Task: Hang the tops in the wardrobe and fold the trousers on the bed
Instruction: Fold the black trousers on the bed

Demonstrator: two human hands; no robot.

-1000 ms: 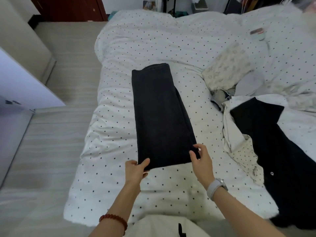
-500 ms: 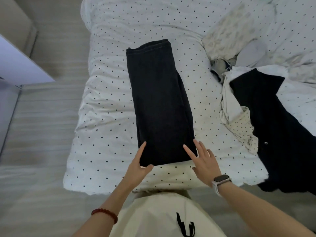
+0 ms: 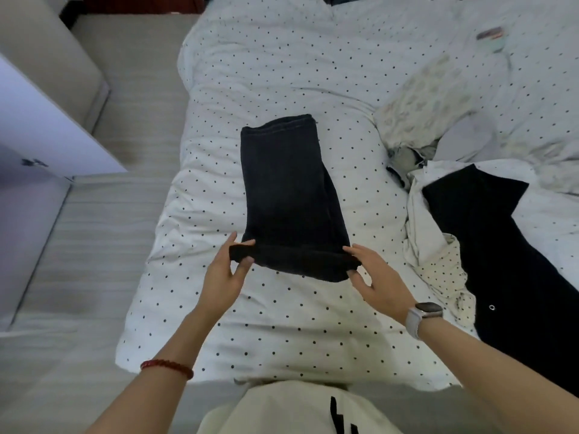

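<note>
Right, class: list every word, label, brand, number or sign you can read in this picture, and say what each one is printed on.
None can be read.
The small card or packet at the far right of the bed: it bears a dark band, but any print is too blurred to read.
The watch on the right wrist: its face is dark, no digits showing.
The dark trousers and the black top: no label visible.
</note>
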